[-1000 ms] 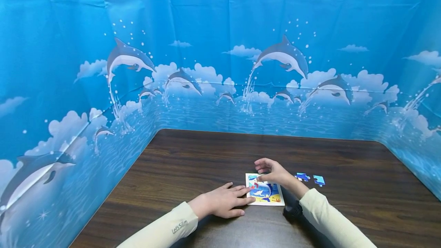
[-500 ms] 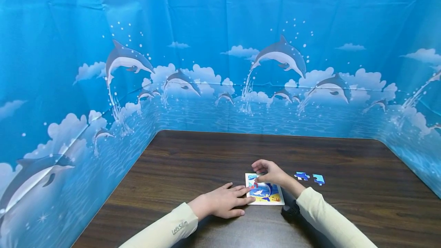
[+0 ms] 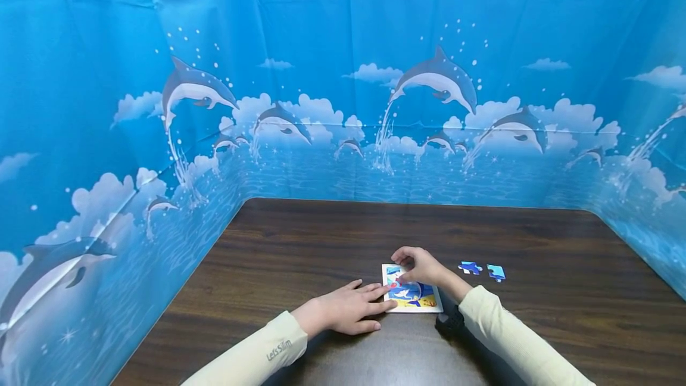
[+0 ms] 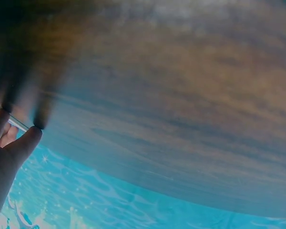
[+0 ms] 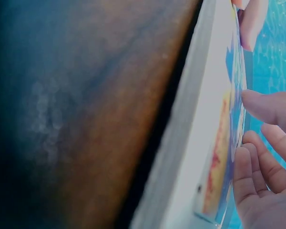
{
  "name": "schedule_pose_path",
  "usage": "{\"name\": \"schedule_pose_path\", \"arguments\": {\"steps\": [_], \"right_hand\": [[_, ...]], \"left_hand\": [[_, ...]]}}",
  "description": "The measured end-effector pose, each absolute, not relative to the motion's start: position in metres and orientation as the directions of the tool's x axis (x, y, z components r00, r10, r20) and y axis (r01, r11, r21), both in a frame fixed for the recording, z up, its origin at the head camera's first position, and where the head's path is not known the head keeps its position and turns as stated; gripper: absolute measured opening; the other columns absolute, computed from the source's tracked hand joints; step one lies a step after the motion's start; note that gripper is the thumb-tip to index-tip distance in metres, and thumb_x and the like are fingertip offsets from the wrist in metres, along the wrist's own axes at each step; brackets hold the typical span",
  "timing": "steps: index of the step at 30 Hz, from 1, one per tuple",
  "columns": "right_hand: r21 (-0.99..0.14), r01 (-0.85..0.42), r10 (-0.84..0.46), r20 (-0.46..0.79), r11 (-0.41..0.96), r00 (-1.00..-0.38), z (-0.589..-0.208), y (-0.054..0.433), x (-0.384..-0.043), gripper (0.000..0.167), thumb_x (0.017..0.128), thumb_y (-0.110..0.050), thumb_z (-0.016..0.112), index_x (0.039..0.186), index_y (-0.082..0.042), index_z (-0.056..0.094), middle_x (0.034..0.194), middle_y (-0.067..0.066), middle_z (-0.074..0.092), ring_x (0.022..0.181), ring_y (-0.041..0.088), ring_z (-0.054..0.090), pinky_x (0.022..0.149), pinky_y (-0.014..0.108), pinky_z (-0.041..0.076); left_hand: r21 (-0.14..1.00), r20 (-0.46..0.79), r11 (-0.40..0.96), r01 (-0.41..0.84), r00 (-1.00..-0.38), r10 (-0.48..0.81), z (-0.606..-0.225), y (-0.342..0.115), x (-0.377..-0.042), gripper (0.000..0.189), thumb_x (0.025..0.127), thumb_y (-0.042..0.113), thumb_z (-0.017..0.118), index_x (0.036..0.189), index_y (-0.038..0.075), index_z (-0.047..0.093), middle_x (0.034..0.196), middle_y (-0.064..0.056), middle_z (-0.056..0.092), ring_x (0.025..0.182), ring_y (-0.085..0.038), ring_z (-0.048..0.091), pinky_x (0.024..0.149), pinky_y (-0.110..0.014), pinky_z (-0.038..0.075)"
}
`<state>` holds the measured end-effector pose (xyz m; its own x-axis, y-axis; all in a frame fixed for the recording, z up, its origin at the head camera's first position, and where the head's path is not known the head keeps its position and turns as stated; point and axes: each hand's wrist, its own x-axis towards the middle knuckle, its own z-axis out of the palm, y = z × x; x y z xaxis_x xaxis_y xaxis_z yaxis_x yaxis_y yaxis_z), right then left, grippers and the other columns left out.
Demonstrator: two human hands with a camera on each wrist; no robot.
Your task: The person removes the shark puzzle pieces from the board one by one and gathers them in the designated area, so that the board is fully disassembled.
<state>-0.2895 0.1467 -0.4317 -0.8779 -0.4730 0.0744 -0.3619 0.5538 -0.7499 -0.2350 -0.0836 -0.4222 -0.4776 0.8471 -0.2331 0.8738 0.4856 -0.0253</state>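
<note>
A small jigsaw puzzle in a white-edged tray (image 3: 415, 310) shows a blue and yellow sea picture. My left hand (image 3: 351, 310) lies flat beside it, fingers straight, with fingertips over its left edge. The left wrist view catches only part of that hand (image 4: 16, 150). Over the puzzle's upper part is my right hand (image 3: 426, 267), fingers bent and thumb tip at the picture. Close up in the right wrist view, the fingertips of the right hand (image 5: 271, 186) meet the puzzle surface; I cannot tell whether they pinch a piece.
Two loose blue puzzle pieces, one (image 3: 470, 267) beside another (image 3: 496, 272), lie right of the tray on the dark wood table (image 3: 300, 243). A black device (image 3: 449, 321) sits under the right wrist. A blue dolphin-print curtain (image 3: 321, 153) surrounds the table's back and sides.
My right hand has shifted slightly left over the puzzle and stays at its upper part. The left hand keeps its place at the tray's edge. The head view has tilted slightly.
</note>
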Motion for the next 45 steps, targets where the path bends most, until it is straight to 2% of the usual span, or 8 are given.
{"name": "schedule_pose_path", "arguments": {"steps": [6, 14, 25, 33, 42, 45], "right_hand": [[-0.733, -0.377, -0.475, 0.084, 0.566, -0.876, -0.430, 0.150, -0.295, 0.034, 0.073, -0.001, 0.076, 0.104, 0.003, 0.063, 0.098, 0.014, 0.063, 0.089, 0.020, 0.057, 0.079, 0.034, 0.051], [-0.714, -0.368, -0.472, 0.059, 0.595, -0.880, -0.428, 0.148, -0.300, 0.026, 0.075, -0.001, 0.074, 0.099, 0.000, 0.065, 0.090, 0.010, 0.061, 0.079, 0.016, 0.051, 0.068, 0.023, 0.044], [-0.668, -0.330, -0.450, -0.009, 0.667, -0.893, -0.427, 0.142, -0.304, 0.021, 0.077, -0.004, 0.074, 0.097, -0.005, 0.066, 0.086, 0.004, 0.058, 0.076, 0.014, 0.046, 0.068, 0.027, 0.042], [-0.651, -0.346, -0.473, -0.024, 0.676, -0.880, -0.426, 0.142, -0.308, 0.021, 0.079, -0.005, 0.074, 0.099, -0.006, 0.067, 0.090, 0.005, 0.057, 0.081, 0.015, 0.048, 0.073, 0.029, 0.043], [-0.654, -0.342, -0.483, -0.042, 0.675, -0.875, -0.423, 0.142, -0.312, 0.019, 0.079, -0.005, 0.072, 0.097, -0.006, 0.068, 0.090, 0.006, 0.057, 0.079, 0.015, 0.046, 0.072, 0.029, 0.042], [-0.658, -0.339, -0.487, -0.048, 0.672, -0.872, -0.422, 0.142, -0.312, 0.020, 0.079, -0.004, 0.072, 0.098, -0.005, 0.067, 0.091, 0.006, 0.059, 0.080, 0.016, 0.047, 0.073, 0.030, 0.044]], "left_hand": [[-0.022, -0.233, 0.487, 0.873, -0.478, 0.847, -0.420, -0.087, -0.235, 0.055, 0.099, 0.048, 0.034, 0.150, 0.031, 0.022, 0.158, 0.000, 0.020, 0.144, -0.016, 0.025, 0.112, -0.048, 0.031], [-0.027, -0.234, 0.484, 0.874, -0.477, 0.847, -0.416, -0.086, -0.238, 0.056, 0.099, 0.047, 0.035, 0.150, 0.029, 0.023, 0.157, 0.000, 0.021, 0.144, -0.016, 0.025, 0.112, -0.047, 0.030], [-0.034, -0.253, 0.462, 0.886, -0.455, 0.854, -0.414, -0.083, -0.244, 0.055, 0.099, 0.048, 0.033, 0.150, 0.029, 0.022, 0.157, -0.001, 0.021, 0.144, -0.017, 0.024, 0.115, -0.047, 0.026], [-0.101, -0.224, 0.385, 0.917, -0.398, 0.890, -0.414, -0.081, -0.249, 0.055, 0.100, 0.046, 0.034, 0.150, 0.025, 0.025, 0.155, -0.005, 0.027, 0.144, -0.015, 0.025, 0.116, -0.039, 0.025], [-0.077, -0.207, 0.358, 0.931, -0.366, 0.907, -0.414, -0.079, -0.254, 0.056, 0.099, 0.044, 0.037, 0.149, 0.021, 0.027, 0.157, -0.005, 0.022, 0.144, -0.014, 0.024, 0.117, -0.039, 0.024], [-0.072, -0.213, 0.359, 0.931, -0.366, 0.906, -0.414, -0.078, -0.256, 0.056, 0.099, 0.045, 0.037, 0.149, 0.021, 0.027, 0.156, -0.004, 0.025, 0.143, -0.012, 0.026, 0.116, -0.038, 0.026]]}}
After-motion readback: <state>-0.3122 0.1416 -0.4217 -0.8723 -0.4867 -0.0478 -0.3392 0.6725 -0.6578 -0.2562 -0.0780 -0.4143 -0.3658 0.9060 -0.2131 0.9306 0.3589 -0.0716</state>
